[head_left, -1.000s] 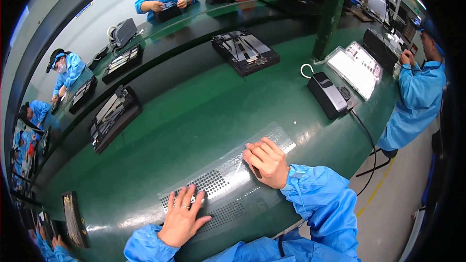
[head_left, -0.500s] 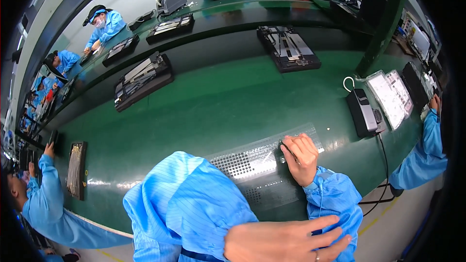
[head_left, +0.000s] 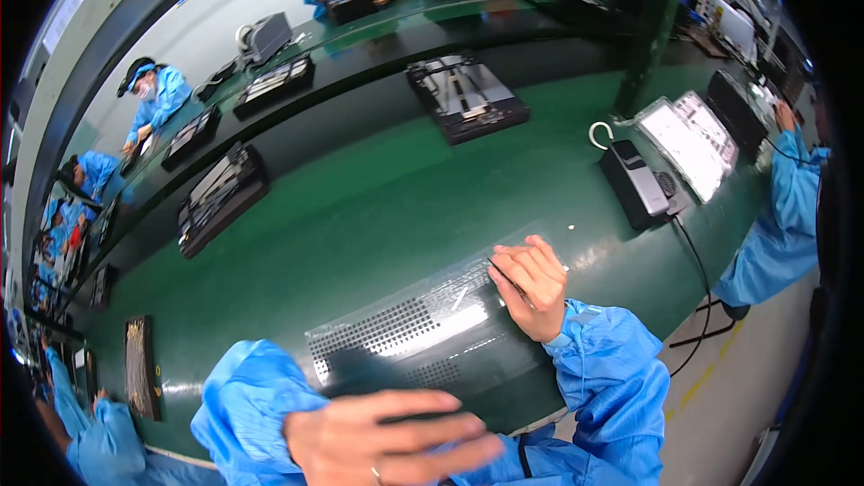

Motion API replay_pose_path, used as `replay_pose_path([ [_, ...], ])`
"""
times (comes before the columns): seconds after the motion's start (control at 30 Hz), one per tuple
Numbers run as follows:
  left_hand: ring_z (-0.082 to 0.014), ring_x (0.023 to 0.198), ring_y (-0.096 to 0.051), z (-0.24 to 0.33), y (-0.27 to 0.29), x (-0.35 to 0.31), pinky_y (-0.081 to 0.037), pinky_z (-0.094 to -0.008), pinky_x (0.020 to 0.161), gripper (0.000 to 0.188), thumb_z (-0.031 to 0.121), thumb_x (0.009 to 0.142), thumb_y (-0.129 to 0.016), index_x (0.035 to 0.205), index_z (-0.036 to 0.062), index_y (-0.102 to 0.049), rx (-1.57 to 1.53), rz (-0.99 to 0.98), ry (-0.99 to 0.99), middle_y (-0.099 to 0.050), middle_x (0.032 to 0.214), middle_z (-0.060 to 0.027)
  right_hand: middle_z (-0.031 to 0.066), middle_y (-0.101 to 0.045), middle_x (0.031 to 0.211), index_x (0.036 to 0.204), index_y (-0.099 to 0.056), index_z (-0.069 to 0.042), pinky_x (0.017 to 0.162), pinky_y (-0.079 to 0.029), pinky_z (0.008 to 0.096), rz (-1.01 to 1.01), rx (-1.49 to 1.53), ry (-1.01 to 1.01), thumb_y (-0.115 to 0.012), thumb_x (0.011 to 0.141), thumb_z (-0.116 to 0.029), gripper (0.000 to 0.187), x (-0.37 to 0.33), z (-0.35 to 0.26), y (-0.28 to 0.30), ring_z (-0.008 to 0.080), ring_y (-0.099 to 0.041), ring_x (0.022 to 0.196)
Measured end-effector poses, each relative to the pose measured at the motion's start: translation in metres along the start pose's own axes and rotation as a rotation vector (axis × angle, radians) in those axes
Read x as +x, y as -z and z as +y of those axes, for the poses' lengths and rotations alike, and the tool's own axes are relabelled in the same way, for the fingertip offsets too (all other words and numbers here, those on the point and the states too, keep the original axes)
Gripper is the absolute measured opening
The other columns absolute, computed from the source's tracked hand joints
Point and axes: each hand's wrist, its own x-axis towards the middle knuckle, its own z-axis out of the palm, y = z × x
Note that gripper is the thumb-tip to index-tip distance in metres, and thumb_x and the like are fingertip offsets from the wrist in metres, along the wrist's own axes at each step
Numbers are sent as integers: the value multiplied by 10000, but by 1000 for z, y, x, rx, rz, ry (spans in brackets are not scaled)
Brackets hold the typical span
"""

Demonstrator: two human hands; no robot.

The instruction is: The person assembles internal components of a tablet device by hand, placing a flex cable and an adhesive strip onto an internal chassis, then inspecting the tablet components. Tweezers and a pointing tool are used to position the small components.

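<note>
My right hand (head_left: 531, 288) is closed round slim dark tweezers (head_left: 511, 283), above the right end of a clear plastic sheet (head_left: 486, 353). The sheet lies on the green table and carries rows of small black squares (head_left: 382, 327). Closer to me, my left hand (head_left: 387, 441) hangs over the near edge of the table. Its fingers are apart with nothing between them, slightly blurred, and a ring shows on one. Blue sleeves cover both my forearms.
Black trays with flat parts (head_left: 468, 94) stand along the far side. At right are a black-and-silver box (head_left: 637, 184) with a cable and clear-wrapped white sheets (head_left: 688, 146). A narrow tray (head_left: 139, 369) of thin strips lies at left. Co-workers in blue sit around.
My left hand has swung leftward from in front of my right forearm, uncovering more of the sheet. The view has shifted, and my right hand still holds the tweezers near the sheet's right end.
</note>
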Motion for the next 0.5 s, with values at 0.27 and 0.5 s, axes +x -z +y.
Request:
replay_pose_path([
  [0.27, -262, 743, -538, -103, -31, -45, -420, -365, 705, 244, 109, 716, -562, 945, 25, -544, 432, -157, 555, -563, 836, -117, 83, -581, 686, 735, -580, 10, 558, -415, 266, -11, 389, -437, -606, 653, -66, 114, 50, 62, 33, 139, -538, 590],
  [0.5, -320, 857, -502, -197, -61, -42, -391, -371, 769, 355, 235, 781, -500, 1056, 13, -464, 381, -137, 998, -525, 956, -161, 60, -588, 699, 746, -586, -8, 659, -406, 249, 91, 599, -702, -566, 698, -66, 78, 105, 172, 7, 143, -550, 658],
])
